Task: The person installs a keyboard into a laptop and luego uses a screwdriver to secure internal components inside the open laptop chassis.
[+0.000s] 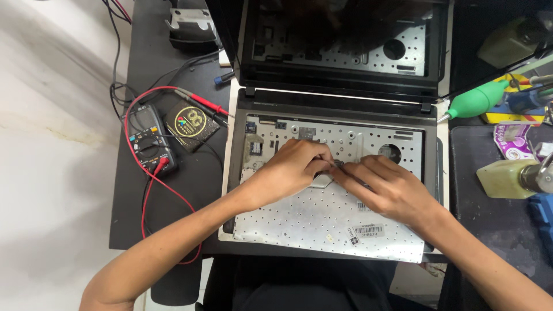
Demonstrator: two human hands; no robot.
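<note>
Open laptop, keyboard lifted and flipped onto the palmrest: metal keyboard back exposed. Left hand and right hand fingers pinched on the ribbon connector between them; release unconfirmed. Multimeter left, on the surface.

And here we are at an electronics repair workshop, no doubt about it. A dark bench carries an opened laptop with its keyboard lifted off, the perforated metal tray bare. To the left sits a multimeter with red and black probe leads trailing across the surface. Over on the right, a green rubber air blower lies beside a clutter of small bottles and tools.
</note>
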